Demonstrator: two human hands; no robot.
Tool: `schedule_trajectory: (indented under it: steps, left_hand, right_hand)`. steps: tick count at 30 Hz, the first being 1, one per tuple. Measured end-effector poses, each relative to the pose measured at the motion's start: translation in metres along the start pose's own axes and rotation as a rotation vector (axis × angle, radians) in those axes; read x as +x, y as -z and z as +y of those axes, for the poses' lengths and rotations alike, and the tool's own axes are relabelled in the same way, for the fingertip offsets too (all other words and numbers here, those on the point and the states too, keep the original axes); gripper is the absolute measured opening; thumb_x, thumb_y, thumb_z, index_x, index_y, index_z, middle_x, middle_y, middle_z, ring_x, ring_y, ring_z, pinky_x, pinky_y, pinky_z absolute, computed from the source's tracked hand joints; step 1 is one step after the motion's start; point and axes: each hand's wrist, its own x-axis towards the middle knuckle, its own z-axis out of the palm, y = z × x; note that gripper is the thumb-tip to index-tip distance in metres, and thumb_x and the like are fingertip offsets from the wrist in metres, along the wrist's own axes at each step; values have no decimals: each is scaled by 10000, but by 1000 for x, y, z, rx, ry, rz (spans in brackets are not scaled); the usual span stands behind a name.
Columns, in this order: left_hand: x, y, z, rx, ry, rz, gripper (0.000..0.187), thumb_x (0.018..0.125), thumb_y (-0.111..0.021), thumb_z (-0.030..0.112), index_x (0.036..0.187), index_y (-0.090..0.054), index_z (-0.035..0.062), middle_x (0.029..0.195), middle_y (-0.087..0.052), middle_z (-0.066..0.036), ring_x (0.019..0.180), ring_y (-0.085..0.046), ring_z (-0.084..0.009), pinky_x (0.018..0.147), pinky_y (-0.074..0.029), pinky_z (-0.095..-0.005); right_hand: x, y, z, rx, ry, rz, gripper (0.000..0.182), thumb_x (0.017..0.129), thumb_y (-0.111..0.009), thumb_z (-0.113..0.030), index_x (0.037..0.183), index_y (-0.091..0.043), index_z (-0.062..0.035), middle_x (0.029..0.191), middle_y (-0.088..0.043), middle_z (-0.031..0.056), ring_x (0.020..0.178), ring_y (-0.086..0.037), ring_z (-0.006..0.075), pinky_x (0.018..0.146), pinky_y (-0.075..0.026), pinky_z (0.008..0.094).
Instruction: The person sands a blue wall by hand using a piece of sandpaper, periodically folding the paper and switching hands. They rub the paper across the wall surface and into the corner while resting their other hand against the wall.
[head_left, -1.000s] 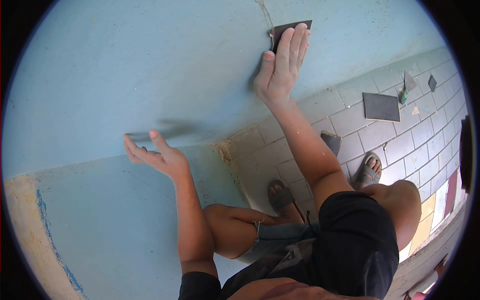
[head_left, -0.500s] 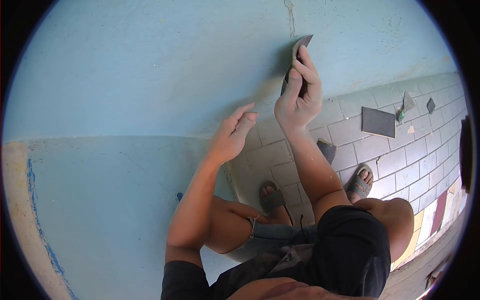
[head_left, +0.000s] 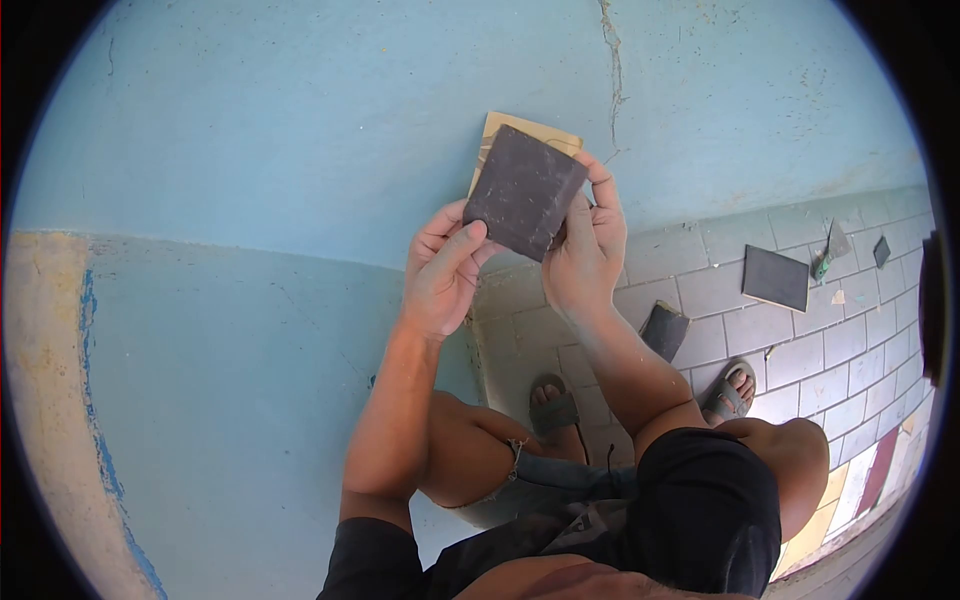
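Observation:
A folded sheet of sandpaper is held up between both hands in front of the blue wall. Its dark gritty face is toward me, and a tan paper backing shows behind its top edge. My left hand pinches the lower left corner, thumb on the dark face. My right hand grips the right edge, fingers partly behind the sheet. Pale dust coats both hands. Above and right of the sheet, a crack runs down the wall.
On the grey tiled floor lie a dark rectangular sheet, a putty knife with a green handle, a small dark piece and a dark folded piece near my sandaled feet. A lower blue wall stands at left.
The sandpaper has come away from the wall by the crack and turned its dark face toward me. My left hand, empty before, has taken hold of its corner.

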Motion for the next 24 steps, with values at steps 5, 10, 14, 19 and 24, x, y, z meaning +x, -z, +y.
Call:
schedule_trajectory:
  steps: [5,10,14,19,24]
  left_hand:
    - [0,-10,0,192,-139,208,200,997,-634,90,1159,-684,-15,1028,-746,-73,929,-675,-116,898,-513,-298]
    - [-1,-6,-5,252,-144,183,199,1004,-635,103,1158,-686,-12,998,-743,-59,907,-659,-99,877,-503,-278]
    - [-1,-9,-3,108,-31,143,189,1014,-612,113,1133,-690,-11,1013,-736,-54,905,-659,-93,864,-514,-274]
    - [0,11,-5,-49,243,58,199,1017,-605,139,1126,-691,-4,1019,-726,-54,907,-659,-86,830,-529,-277]
    - [1,7,-2,187,283,128,278,1001,-653,209,1187,-673,3,962,-707,-41,879,-645,-96,812,-522,-278]
  right_hand:
    - [-4,-5,4,22,14,-124,376,1054,-560,-137,1397,-479,-5,1139,-675,52,930,-609,51,752,-487,202]
    - [-5,7,11,-370,-35,-87,446,994,-676,-145,1363,-481,12,1124,-674,41,918,-600,42,738,-479,193]
    - [-20,-5,15,-320,151,-12,341,958,-709,-112,1213,-509,-6,1148,-636,67,963,-566,55,801,-473,226]
    - [-30,1,26,-276,146,-205,250,930,-690,-56,1047,-469,-58,1360,-498,173,1215,-479,181,1063,-351,387]
    - [-16,13,36,-302,265,-248,305,941,-708,-174,1119,-508,-28,1330,-493,173,1281,-519,258,1042,-412,398]
